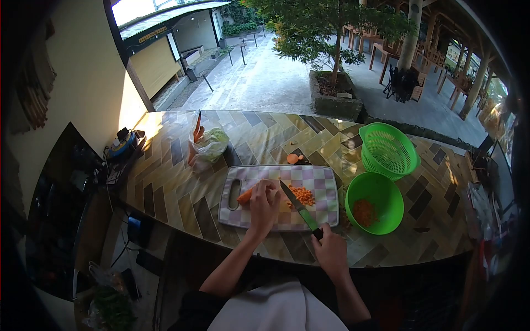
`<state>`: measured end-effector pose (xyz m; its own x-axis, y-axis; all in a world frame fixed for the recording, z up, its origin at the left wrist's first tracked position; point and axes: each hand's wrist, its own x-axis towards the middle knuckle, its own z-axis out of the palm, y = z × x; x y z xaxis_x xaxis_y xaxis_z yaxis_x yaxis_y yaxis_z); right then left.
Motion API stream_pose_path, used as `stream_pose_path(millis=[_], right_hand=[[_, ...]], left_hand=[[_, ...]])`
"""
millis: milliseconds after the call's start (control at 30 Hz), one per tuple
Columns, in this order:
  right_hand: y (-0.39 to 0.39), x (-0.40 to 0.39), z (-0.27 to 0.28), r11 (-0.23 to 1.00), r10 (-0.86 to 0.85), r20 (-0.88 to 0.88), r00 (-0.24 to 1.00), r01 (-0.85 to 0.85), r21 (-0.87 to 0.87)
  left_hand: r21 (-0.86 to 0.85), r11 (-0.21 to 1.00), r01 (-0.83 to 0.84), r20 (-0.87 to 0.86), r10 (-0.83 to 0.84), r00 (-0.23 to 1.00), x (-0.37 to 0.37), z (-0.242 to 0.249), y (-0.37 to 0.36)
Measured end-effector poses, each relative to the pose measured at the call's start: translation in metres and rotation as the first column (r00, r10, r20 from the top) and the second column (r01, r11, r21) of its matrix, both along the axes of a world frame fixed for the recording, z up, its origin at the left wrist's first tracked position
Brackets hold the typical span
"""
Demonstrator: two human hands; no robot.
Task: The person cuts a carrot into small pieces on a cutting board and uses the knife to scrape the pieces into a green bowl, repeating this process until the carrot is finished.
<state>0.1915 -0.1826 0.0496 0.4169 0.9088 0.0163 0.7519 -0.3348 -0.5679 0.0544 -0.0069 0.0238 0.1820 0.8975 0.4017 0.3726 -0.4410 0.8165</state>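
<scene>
My right hand (331, 251) is closed round the black handle of a kitchen knife (300, 207). Its blade slants up and left over the checkered cutting board (326, 176). My left hand (264, 204) rests on the board with bent fingers over a carrot (244, 197); the carrot's left end shows, and the rest is hidden under the hand. Finely diced carrot (302, 195) lies in a small heap just right of the blade. To the right of the board, a green bowl (385, 193) holds more chopped carrot (364, 212) at its bottom.
A green strainer basket (389, 149) stands behind the bowl. Carrot end pieces (293, 158) lie beyond the board. At the back left is a plastic bag (211, 144) with pale green vegetable and carrots (197, 132). The table (171, 187) has a curved front edge.
</scene>
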Motion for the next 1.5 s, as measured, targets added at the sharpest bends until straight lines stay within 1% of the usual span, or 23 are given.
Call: stream_pose_path(millis=[100,200,300,400,433,500,600,633,700,733,833,867,967,1033,1133,1233,1267,1367,1467,1500], right_hand=[[-0.004,0.000,0.006,1.000,-0.011,0.009,1.000,0.011,-0.020],[-0.010,0.002,0.011,0.999,-0.015,0.026,1.000,0.016,-0.046],[-0.015,0.002,0.013,0.999,0.000,0.064,0.998,0.003,-0.036],[-0.019,0.003,0.010,1.000,0.014,0.058,0.998,-0.013,-0.021],[-0.019,0.005,0.008,1.000,0.017,0.048,0.999,-0.016,-0.016],[-0.020,0.009,0.003,0.999,0.033,-0.064,0.997,-0.033,0.006],[-0.018,0.012,-0.001,0.998,0.052,-0.238,0.970,-0.045,0.036],[-0.017,0.013,-0.002,0.998,0.056,-0.295,0.954,-0.045,0.044],[-0.016,0.013,0.001,0.999,0.044,-0.338,0.940,-0.038,0.022],[-0.014,0.013,0.002,0.999,0.039,-0.359,0.932,-0.037,0.011],[-0.010,0.012,-0.004,0.997,0.062,-0.391,0.918,-0.041,0.062],[-0.008,0.012,-0.005,0.996,0.069,-0.390,0.918,-0.045,0.071],[-0.005,0.011,-0.010,0.993,0.091,-0.368,0.925,-0.055,0.108],[-0.003,0.010,-0.011,0.987,0.111,-0.333,0.936,-0.063,0.150],[-0.002,0.008,-0.005,0.986,0.126,-0.340,0.932,-0.078,0.150],[-0.004,0.006,0.009,0.996,0.092,-0.379,0.921,-0.082,0.041],[-0.004,0.006,0.009,0.996,0.093,-0.379,0.921,-0.086,0.036],[-0.007,0.007,0.005,0.995,0.097,-0.388,0.916,-0.091,0.035],[-0.008,0.007,0.001,0.995,0.098,-0.405,0.909,-0.084,0.052],[-0.009,0.007,0.002,0.996,0.093,-0.408,0.908,-0.081,0.046]], left_hand=[[0.199,0.975,0.095,-0.174,-0.061,0.983,0.007,0.023,-0.007],[0.062,0.989,0.131,-0.340,-0.103,0.935,0.020,0.018,-0.004],[0.050,0.994,0.096,-0.359,-0.072,0.931,0.028,0.010,0.002],[-0.034,0.986,0.164,-0.315,-0.166,0.935,0.028,0.001,0.019],[0.019,0.990,0.141,-0.298,-0.129,0.946,0.027,0.002,0.020],[0.119,0.989,0.088,-0.259,-0.055,0.964,0.019,0.007,0.021],[0.045,0.975,0.218,-0.047,-0.216,0.975,-0.008,0.038,0.015],[-0.066,0.958,0.280,-0.084,-0.285,0.955,-0.021,0.043,0.015],[-0.290,0.880,0.375,-0.132,-0.425,0.895,-0.049,0.051,0.012],[-0.330,0.840,0.430,-0.136,-0.493,0.859,-0.059,0.055,0.007],[-0.289,0.837,0.465,-0.315,-0.541,0.779,-0.081,0.034,0.005],[-0.226,0.840,0.494,-0.325,-0.543,0.774,-0.087,0.024,0.005],[-0.238,0.832,0.500,-0.303,-0.553,0.776,-0.091,0.022,0.002],[-0.197,0.833,0.517,-0.313,-0.553,0.772,-0.093,0.016,0.005],[-0.174,0.839,0.516,-0.321,-0.544,0.776,-0.091,0.017,0.006],[-0.170,0.858,0.484,-0.321,-0.513,0.796,-0.085,0.025,0.006],[-0.169,0.866,0.470,-0.322,-0.500,0.804,-0.083,0.026,0.006],[-0.093,0.883,0.460,-0.436,-0.452,0.778,-0.076,0.011,0.007],[-0.105,0.912,0.397,-0.518,-0.391,0.761,-0.070,0.018,-0.005],[-0.086,0.915,0.394,-0.521,-0.379,0.765,-0.069,0.017,-0.008]])
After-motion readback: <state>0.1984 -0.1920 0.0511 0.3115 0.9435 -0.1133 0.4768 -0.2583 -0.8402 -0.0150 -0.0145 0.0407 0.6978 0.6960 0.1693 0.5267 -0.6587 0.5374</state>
